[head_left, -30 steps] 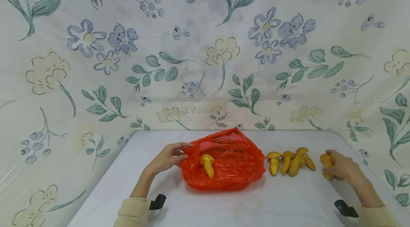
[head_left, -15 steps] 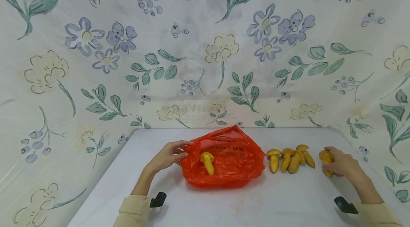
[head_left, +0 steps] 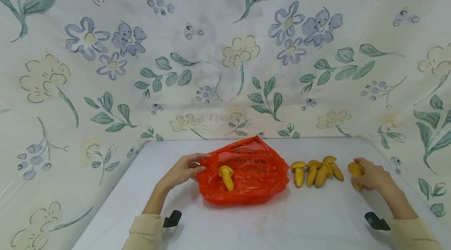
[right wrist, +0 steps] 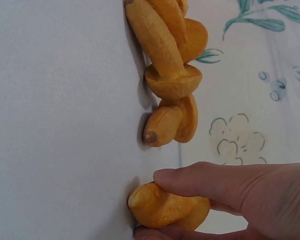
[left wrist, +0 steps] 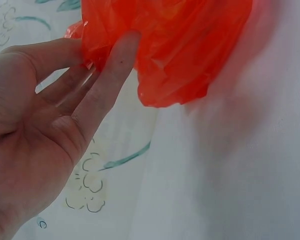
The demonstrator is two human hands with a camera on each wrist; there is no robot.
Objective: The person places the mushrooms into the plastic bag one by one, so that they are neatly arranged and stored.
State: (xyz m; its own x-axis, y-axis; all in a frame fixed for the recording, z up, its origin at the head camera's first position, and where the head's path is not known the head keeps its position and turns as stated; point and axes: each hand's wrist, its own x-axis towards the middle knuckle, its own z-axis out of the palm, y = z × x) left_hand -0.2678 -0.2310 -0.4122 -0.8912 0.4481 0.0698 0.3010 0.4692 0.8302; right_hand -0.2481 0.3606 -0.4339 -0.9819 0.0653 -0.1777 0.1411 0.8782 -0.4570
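Observation:
A red plastic bag [head_left: 253, 179] lies with its mouth spread on the table. My left hand [head_left: 184, 171] pinches the bag's left edge between thumb and fingers; the left wrist view shows the red film [left wrist: 175, 50] at the fingertips. Inside the bag's mouth rests one yellow mushroom [head_left: 226, 177]. At the far right, my right hand [head_left: 372, 175] grips another yellow mushroom [head_left: 356, 171]. The right wrist view has thumb and fingers on either side of this mushroom [right wrist: 162, 207]. Several more yellow mushrooms [head_left: 318, 173] lie in a row between bag and right hand.
The white table [head_left: 275, 226] carries everything. Behind it and at the sides hangs a floral-patterned sheet [head_left: 211, 66]. Dark straps or mounts [head_left: 172, 218] are at both wrists.
The head view has shifted slightly. My left hand stays on the bag's edge, and my right hand keeps its grip on the same mushroom, with little visible movement.

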